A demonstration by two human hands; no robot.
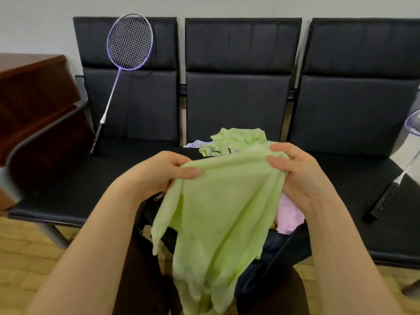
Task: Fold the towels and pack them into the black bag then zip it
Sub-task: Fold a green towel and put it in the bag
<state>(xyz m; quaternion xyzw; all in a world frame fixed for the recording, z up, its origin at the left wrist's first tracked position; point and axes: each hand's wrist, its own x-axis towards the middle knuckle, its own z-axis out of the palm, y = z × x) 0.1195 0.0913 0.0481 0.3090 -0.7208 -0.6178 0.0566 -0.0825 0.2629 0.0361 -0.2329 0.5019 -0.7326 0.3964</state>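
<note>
A light green towel [218,212] hangs in front of me, held up by its top edge. My left hand [159,176] pinches its left corner and my right hand [295,171] grips its right corner. Behind and below it the black bag [272,251] lies open on the middle bench seat, mostly hidden by the towel, with a zip pull [159,196] showing at its left. A pink towel [288,217] lies inside the bag. A heap of more towels [236,139], green, white and striped, sits on the seat behind the bag.
A black three-seat bench [68,189] stands against the wall. A purple badminton racket [122,71] leans on the left backrest, and a second racket [395,178] lies on the right seat. A brown wooden cabinet [34,98] stands at the left. The floor is wood.
</note>
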